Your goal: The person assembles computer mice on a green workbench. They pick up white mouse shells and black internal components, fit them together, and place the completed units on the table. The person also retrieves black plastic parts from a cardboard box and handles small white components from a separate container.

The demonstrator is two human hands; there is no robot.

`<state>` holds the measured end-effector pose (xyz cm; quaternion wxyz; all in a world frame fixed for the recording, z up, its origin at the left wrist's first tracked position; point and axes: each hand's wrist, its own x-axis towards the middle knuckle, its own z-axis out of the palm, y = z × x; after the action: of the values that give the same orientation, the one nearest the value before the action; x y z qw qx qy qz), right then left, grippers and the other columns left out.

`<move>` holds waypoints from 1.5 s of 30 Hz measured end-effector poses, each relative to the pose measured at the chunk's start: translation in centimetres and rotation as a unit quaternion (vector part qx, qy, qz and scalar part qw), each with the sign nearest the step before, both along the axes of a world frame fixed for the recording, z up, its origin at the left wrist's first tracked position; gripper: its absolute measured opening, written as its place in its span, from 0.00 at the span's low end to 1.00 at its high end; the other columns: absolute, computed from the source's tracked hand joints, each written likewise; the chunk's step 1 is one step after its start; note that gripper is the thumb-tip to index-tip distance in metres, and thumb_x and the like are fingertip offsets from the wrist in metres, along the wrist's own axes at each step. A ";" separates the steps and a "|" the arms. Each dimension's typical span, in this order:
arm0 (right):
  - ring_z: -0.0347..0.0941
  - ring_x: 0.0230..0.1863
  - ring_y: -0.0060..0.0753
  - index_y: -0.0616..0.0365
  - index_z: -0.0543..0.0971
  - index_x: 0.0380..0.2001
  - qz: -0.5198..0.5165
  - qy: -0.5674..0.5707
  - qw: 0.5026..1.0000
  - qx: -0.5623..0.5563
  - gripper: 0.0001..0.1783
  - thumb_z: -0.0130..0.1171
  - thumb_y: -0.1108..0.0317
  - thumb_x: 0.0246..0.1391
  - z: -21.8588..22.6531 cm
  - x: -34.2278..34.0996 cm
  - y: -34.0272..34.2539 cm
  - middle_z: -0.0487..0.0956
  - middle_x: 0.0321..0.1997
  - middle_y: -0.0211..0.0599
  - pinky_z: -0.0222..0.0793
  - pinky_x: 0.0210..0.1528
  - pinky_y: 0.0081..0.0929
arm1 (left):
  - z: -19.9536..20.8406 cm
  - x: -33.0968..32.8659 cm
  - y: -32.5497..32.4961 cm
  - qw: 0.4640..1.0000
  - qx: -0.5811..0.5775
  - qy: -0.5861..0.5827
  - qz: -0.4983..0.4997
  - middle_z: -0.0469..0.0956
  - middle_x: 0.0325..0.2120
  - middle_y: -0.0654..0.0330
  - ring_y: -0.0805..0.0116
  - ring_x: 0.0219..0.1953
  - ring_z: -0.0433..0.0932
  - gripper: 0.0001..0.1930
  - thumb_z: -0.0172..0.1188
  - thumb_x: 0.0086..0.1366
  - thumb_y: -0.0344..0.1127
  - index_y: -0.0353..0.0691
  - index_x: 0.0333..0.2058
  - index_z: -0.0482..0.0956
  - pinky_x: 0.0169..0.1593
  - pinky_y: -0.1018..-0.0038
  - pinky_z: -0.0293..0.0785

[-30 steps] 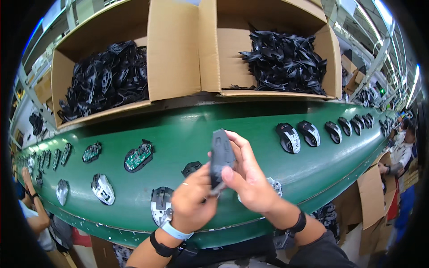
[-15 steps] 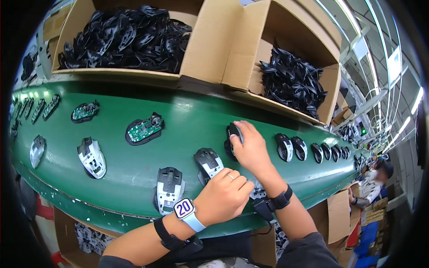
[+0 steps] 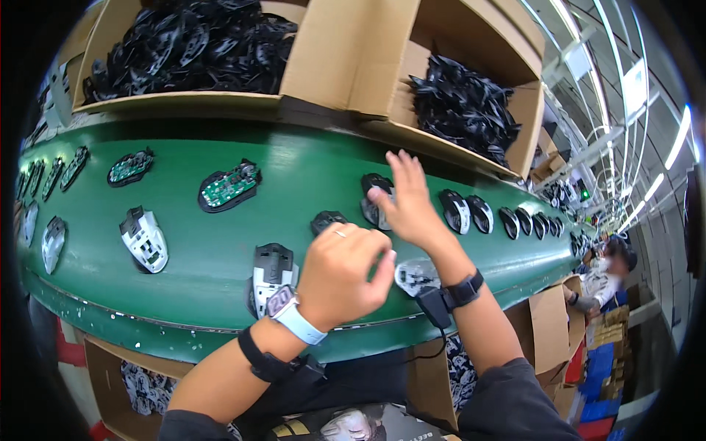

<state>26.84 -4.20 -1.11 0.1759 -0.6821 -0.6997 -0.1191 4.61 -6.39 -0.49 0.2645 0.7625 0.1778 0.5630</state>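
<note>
My right hand [image 3: 412, 206] is open, fingers stretched, and its thumb overlaps a black computer mouse [image 3: 373, 212] on the green bench; I cannot tell whether they touch. My left hand [image 3: 342, 268], closed with fingers curled, hovers over the bench's near side; whatever its fingers hold, if anything, is hidden. Behind it, another dark mouse [image 3: 326, 220] is partly covered. A grey-and-white mouse shell [image 3: 273, 268] lies beside my left wrist. Between my hands and near my right wrist sits a pale, see-through-looking mouse part [image 3: 413, 275].
Mice [image 3: 456, 211] line up to the right. Open mouse bases with green circuit boards [image 3: 228, 187] and a white shell [image 3: 145, 240] lie left. Cartons of black plastic parts [image 3: 463, 110] stand along the bench's far edge. A co-worker [image 3: 607, 272] is at far right.
My right hand has let go of the black mouse and opened its fingers. My left hand has lifted and turned, now covering more of the mouse behind it. The view has shifted slightly.
</note>
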 end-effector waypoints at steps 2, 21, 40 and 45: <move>0.59 0.73 0.65 0.61 0.68 0.67 0.061 0.086 0.994 0.013 0.39 0.69 0.52 0.60 4.0 0.4 -2.4 0.63 0.73 0.60 0.56 0.75 0.53 | -0.1 -0.6 0.2 0.999 -0.045 -0.001 0.023 0.79 0.22 0.58 0.61 0.24 0.78 0.06 0.67 0.55 0.24 0.39 0.29 0.79 0.33 0.66 0.73; 0.76 0.48 0.56 0.71 0.68 0.56 0.320 0.114 0.916 -0.213 0.46 0.82 0.61 0.38 12.4 -3.7 -6.9 0.71 0.50 0.51 0.75 0.52 0.44 | 1.1 -1.6 0.9 0.859 -0.380 0.136 -0.315 0.81 0.52 0.52 0.68 0.55 0.80 0.44 0.85 0.51 0.40 0.29 0.61 0.70 0.60 0.68 0.76; 0.85 0.45 0.55 0.64 0.88 0.38 -0.114 -0.019 0.985 -0.128 0.15 0.72 0.64 0.49 7.5 20.4 15.8 0.87 0.38 0.55 0.79 0.52 0.43 | 2.1 -2.8 1.5 0.698 -0.578 -0.302 -0.295 0.80 0.48 0.45 0.41 0.48 0.84 0.41 0.70 0.48 0.39 0.37 0.62 0.67 0.56 0.40 0.81; 0.83 0.46 0.60 0.61 0.88 0.42 -0.085 -0.116 0.986 -0.085 0.12 0.63 0.70 0.55 6.5 21.2 16.7 0.86 0.42 0.57 0.77 0.57 0.49 | 3.3 -3.2 2.3 0.697 -0.535 -0.361 -0.312 0.77 0.49 0.47 0.39 0.56 0.81 0.49 0.68 0.56 0.34 0.48 0.73 0.51 0.65 0.36 0.71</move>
<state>48.07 12.53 5.35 0.0243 -0.7331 -0.6625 -0.1516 1.38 -4.12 2.78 0.8322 0.2422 0.0918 0.4902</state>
